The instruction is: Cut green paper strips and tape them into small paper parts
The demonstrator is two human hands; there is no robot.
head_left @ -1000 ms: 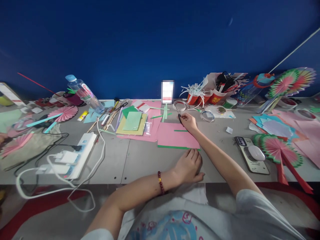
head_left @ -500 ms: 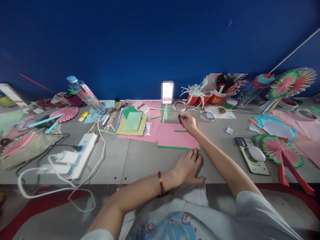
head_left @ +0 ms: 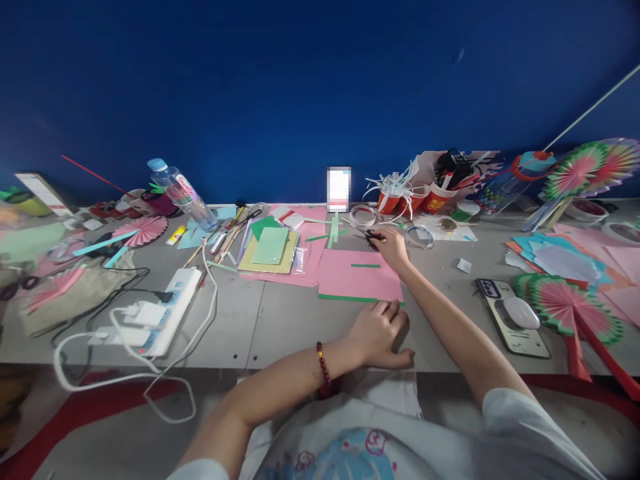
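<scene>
My right hand [head_left: 393, 247] reaches across the table and is closed on the black handles of a pair of scissors [head_left: 369, 234], just past the far edge of a pink paper sheet [head_left: 357, 277]. That sheet lies on a green sheet whose edge shows along its near side, and a thin green strip [head_left: 365, 265] rests on top. My left hand [head_left: 380, 328] lies on the grey table [head_left: 280, 320] near the sheet's near right corner, fingers loosely curled, holding nothing. A red bead bracelet [head_left: 323, 365] is on that wrist.
A stack of coloured paper [head_left: 270, 248] and sticks lie left of the pink sheet. A power strip [head_left: 160, 312] with white cables sits at the left, a water bottle [head_left: 183, 193] behind it. Tape rolls [head_left: 420, 235], red cups [head_left: 415, 198], paper fans [head_left: 563, 300] and a phone [head_left: 510, 317] are on the right.
My right hand has shifted slightly right at the far edge of the pink sheet, with the scissors' handles now in its fingers. The camera has drifted a little. The left hand stays put.
</scene>
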